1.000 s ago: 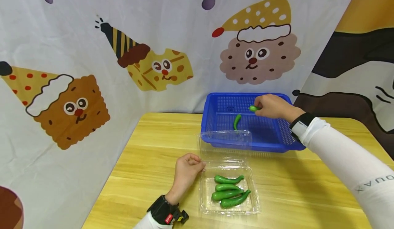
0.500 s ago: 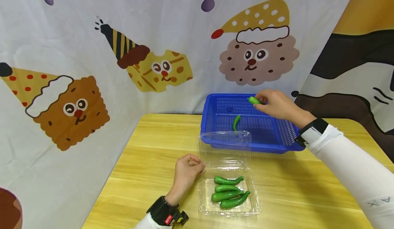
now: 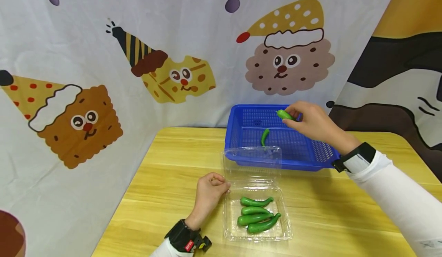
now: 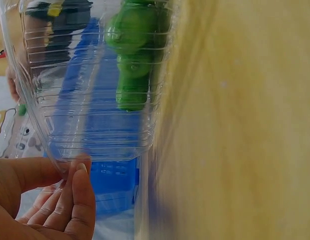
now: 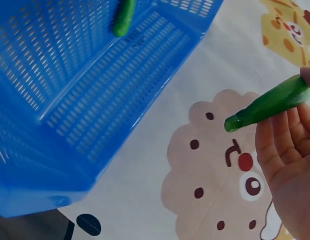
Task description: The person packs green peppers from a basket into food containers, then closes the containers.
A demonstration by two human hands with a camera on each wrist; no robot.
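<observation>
My right hand (image 3: 312,121) holds a green zucchini-shaped vegetable (image 3: 284,114) over the right part of the blue basket (image 3: 235,124). In the right wrist view, thumb and fingers pinch the vegetable (image 5: 272,104) by its thick end, its narrow stem end pointing out. Another green vegetable (image 3: 264,137) lies in the basket. My left hand (image 3: 208,191) pinches the left edge of a clear plastic clamshell container (image 3: 238,237), near its hinge. Several matching vegetables (image 3: 260,226) lie side by side inside it. The clear lid (image 3: 252,163) stands raised, overlapping the basket's front in this view.
The wooden table (image 3: 165,153) bears the basket at its back and the container in front. A white cloth backdrop (image 3: 193,11) with cartoon biscuits and cheese hangs close behind the basket.
My right hand has risen slightly and drawn back to the right with the vegetable, tilting so that more of it shows. My left hand and the container have stayed put.
</observation>
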